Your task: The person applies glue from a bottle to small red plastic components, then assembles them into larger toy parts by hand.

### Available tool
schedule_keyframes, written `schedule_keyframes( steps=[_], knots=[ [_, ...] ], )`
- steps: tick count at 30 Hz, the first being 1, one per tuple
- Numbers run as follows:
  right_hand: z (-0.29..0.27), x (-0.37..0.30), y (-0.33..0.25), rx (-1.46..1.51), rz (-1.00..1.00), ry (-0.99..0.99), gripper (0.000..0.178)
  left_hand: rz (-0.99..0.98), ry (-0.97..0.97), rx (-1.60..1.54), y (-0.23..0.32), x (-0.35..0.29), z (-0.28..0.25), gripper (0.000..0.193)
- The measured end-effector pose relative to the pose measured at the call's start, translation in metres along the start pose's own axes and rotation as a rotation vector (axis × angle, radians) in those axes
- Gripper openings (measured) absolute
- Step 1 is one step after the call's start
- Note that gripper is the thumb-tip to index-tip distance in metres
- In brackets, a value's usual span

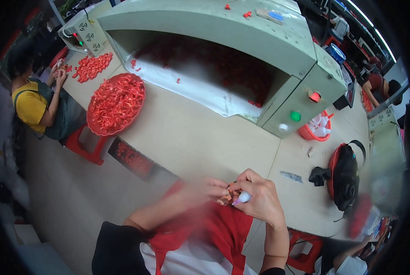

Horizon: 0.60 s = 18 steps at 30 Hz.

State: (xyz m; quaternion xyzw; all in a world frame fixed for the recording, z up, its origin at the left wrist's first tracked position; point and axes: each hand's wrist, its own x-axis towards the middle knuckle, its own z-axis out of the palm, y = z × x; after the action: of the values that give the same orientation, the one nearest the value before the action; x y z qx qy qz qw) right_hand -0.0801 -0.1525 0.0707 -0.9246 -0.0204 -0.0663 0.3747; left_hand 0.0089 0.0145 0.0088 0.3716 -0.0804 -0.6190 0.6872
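Note:
Close in front of my red apron (223, 229), my two hands meet over a small orange and dark-brown piece (226, 199), partly covered by fingers. My left hand (208, 189) is closed, its fingertips pinching the piece from the left; the back of this hand is blurred. My right hand (261, 198) is also closed, bent round a small white bottle-like tool (245, 196) with a thin purple tip that points left at the piece. Most of the tool lies hidden in the palm. Whether the right fingertips also grip the piece, I cannot tell.
A red basin (116, 104) heaped with small red parts stands at the left table edge, above a dark tray (130, 158). Ahead is a pale green machine (205, 23) with a wide opening. Rightward are a red basket (308, 133) of white bottles and a black bag (345, 181). A co-worker (37, 107) sits left.

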Motion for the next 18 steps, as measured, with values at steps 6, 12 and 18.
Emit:
schedule_keyframes(
  steps=[6,12,18],
  knots=[
    [-0.004,-0.005,-0.002,0.04,-0.01,-0.061,0.023,-0.004,-0.05,0.031,-0.003,-0.003,0.004,0.023],
    [-0.016,-0.012,0.005,-0.008,-0.089,-0.234,0.022,-0.094,-0.16,0.254,-0.008,0.003,0.001,0.025],
    [-0.026,0.001,0.048,0.341,-0.087,0.216,0.012,0.207,0.116,0.501,0.007,0.003,0.022,0.029]
  ],
)
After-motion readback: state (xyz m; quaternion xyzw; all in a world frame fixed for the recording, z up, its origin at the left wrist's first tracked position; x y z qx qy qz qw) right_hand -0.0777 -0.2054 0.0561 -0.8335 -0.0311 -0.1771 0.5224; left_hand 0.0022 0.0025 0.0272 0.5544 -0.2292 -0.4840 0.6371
